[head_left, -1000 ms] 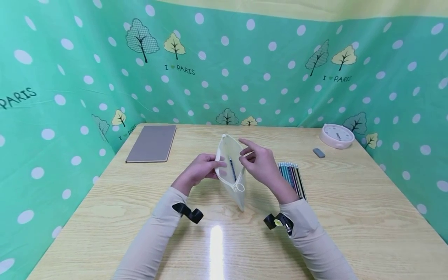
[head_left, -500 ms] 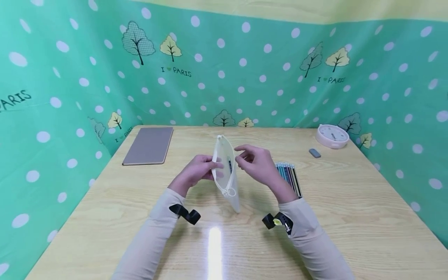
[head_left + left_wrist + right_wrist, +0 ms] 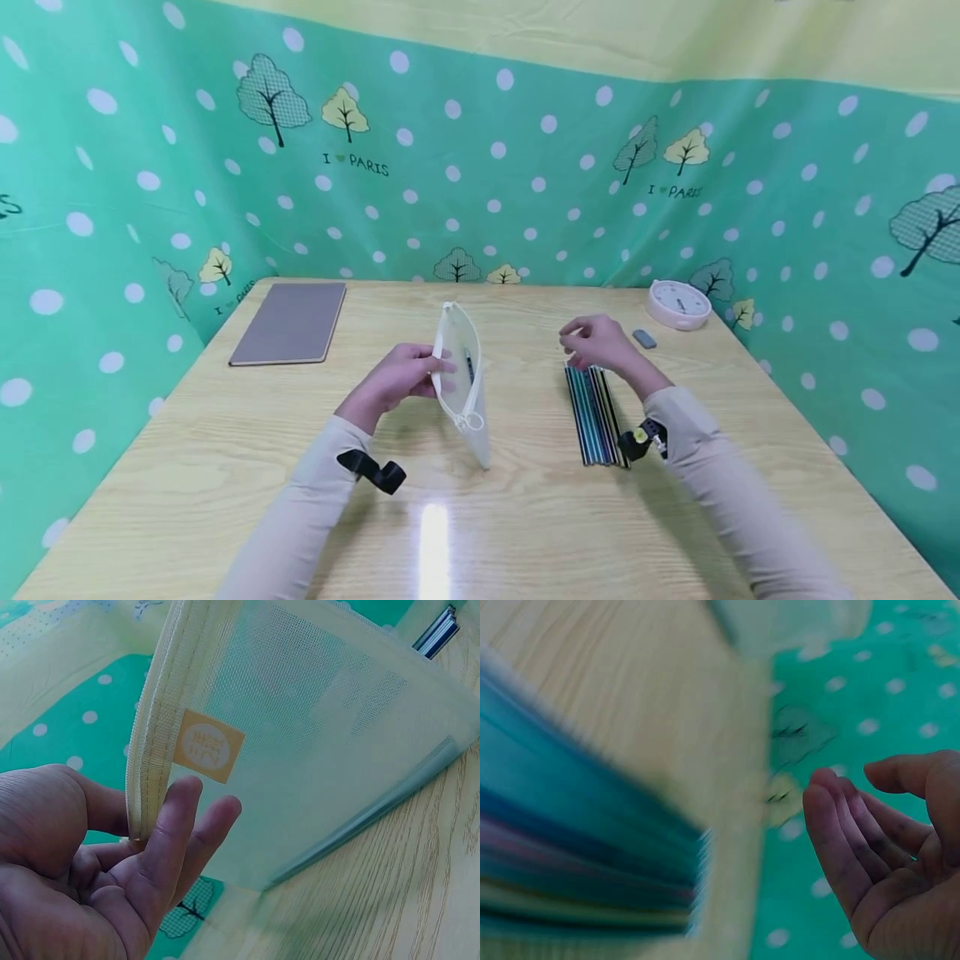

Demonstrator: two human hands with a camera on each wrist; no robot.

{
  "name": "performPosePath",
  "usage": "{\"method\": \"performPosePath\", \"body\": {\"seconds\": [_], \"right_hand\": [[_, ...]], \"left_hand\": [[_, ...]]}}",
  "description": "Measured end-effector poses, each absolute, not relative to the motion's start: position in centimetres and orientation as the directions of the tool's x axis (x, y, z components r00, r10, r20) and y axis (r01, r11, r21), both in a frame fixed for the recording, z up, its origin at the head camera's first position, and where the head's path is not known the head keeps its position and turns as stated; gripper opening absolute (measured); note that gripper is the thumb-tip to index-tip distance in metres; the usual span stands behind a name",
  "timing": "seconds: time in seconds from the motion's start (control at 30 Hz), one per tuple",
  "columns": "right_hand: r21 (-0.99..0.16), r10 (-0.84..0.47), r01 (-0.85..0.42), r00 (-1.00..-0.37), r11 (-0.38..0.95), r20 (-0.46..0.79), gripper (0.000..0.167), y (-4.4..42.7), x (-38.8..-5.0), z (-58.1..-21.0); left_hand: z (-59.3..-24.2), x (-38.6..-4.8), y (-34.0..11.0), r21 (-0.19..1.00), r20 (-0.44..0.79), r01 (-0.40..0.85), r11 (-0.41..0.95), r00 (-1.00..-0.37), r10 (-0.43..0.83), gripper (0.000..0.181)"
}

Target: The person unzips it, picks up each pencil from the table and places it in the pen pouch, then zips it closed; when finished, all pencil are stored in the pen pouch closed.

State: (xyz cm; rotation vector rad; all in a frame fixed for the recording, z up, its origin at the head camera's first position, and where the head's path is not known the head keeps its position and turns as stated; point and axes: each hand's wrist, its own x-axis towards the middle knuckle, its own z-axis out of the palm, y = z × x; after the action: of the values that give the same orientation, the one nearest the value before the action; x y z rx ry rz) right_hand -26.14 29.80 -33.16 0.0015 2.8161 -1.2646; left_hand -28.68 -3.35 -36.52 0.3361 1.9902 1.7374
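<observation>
My left hand (image 3: 405, 372) pinches the edge of a pale mesh zip pouch (image 3: 459, 367) between thumb and fingers, holding it upright with its mouth spread. Inside the pouch a dark pencil (image 3: 469, 365) shows; in the left wrist view the pencil (image 3: 360, 814) lies along the bottom seam, seen through the mesh. My right hand (image 3: 600, 342) hovers over the far ends of a row of pencils (image 3: 595, 421) lying side by side on the table. Its fingers are loosely bent with a gap to the thumb, and nothing is between them in the right wrist view.
On the wooden table (image 3: 517, 517), a grey notebook (image 3: 291, 323) lies at the back left. A small grey eraser (image 3: 644, 338) and a round pink-rimmed clock (image 3: 678, 305) are at the back right. A green dotted cloth (image 3: 510, 200) hangs behind.
My right hand has moved away from the pouch's mouth, rightward to above the pencils. The left hand keeps its grip on the pouch. The head view has turned slightly right.
</observation>
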Motion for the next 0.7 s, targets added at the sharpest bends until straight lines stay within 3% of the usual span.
{"method": "performPosePath", "body": {"seconds": [0.2,0.47,0.7], "right_hand": [[-0.705,0.013,0.153,-0.98,0.693,-0.2,0.036,33.3,-27.1,-35.5],[-0.602,0.074,0.198,-0.972,0.773,-0.225,0.023,36.8,-26.5,-37.0],[-0.571,0.092,0.23,-0.961,0.788,-0.26,0.022,37.4,-26.3,-38.1]], "left_hand": [[-36.5,-28.7,-3.5,0.98,-0.18,-0.113,0.163,-0.856,0.485,0.047],[-36.5,-28.9,-3.2,0.98,-0.184,-0.123,0.156,-0.859,0.477,0.045],[-36.5,-28.8,-3.3,0.979,-0.192,-0.136,0.151,-0.857,0.478,0.045]]}}
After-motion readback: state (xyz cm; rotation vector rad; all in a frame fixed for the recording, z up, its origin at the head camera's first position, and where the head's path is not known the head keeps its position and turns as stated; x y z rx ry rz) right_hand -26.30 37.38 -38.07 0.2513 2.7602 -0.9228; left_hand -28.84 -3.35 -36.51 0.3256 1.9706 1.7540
